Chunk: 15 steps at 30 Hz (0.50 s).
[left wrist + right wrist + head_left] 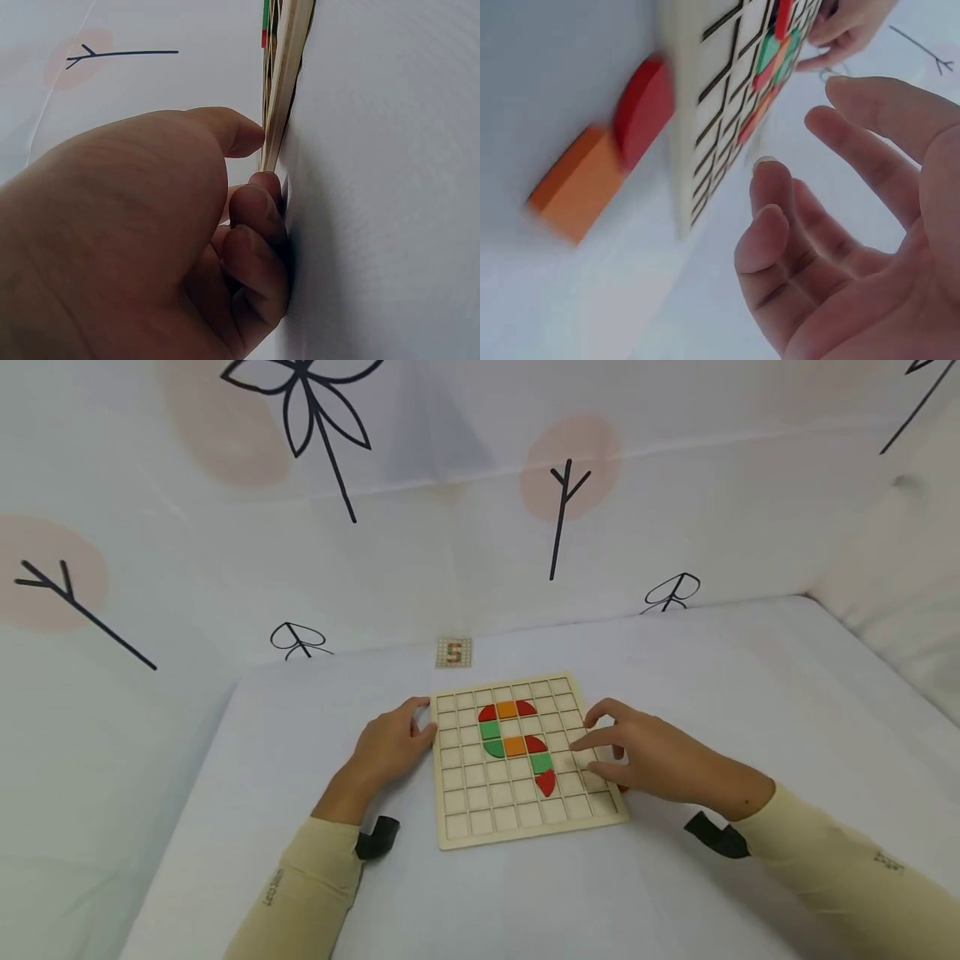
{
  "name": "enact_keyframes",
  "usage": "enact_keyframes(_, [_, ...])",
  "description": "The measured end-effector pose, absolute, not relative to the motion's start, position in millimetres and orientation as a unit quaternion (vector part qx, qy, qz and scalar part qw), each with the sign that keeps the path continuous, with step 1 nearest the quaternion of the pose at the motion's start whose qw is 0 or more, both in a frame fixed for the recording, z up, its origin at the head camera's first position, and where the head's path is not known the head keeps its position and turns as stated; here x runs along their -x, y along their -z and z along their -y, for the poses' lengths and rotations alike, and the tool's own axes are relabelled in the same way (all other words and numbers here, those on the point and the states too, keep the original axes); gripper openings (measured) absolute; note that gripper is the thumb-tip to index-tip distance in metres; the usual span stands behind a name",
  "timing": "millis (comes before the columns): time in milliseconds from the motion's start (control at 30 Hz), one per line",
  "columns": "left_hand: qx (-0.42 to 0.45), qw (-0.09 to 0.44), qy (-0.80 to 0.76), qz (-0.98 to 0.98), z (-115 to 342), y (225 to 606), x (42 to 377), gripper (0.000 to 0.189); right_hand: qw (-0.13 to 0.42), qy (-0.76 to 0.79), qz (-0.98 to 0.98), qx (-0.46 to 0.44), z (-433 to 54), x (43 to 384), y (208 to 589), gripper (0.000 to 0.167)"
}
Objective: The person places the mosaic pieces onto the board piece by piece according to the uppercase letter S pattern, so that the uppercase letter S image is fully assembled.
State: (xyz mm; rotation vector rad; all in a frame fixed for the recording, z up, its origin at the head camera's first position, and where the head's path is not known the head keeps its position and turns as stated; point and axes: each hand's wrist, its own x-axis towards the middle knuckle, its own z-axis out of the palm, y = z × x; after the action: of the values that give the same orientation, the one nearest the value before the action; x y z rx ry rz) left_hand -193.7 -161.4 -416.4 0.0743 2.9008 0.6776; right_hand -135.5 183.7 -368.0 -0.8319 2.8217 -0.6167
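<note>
A square wooden grid board lies on the white cloth. Red, orange and green tiles form a winding line on it, with orange squares, green pieces and red quarter-rounds. At the line's near end, one red quarter-round sits askew across the cell lines. My left hand holds the board's left edge, thumb at the rim and other fingers curled beside it. Over the board's right side hovers my right hand, fingers loosely bent and spread, holding nothing.
Beside the board's right edge, a loose red quarter-round and an orange square lie together on the cloth, mostly hidden by my right hand in the head view. A small pattern card showing a similar coloured figure stands behind the board.
</note>
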Motion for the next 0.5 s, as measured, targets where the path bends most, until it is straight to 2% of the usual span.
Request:
enact_keyframes(167, [-0.026, 0.080, -0.226, -0.970, 164, 417, 195, 0.053, 0.070, 0.208, -0.940, 0.260, -187, 134, 370, 0.030])
enact_keyframes(300, [-0.032, 0.075, -0.226, -0.971, 165, 417, 195, 0.053, 0.082, 0.217, -0.929, 0.287, -174, 131, 376, 0.028])
enact_keyframes(500, [-0.031, 0.084, -0.226, -0.970, 163, 417, 197, 0.054, 0.067, 0.205, -0.925, 0.311, -154, 128, 390, 0.024])
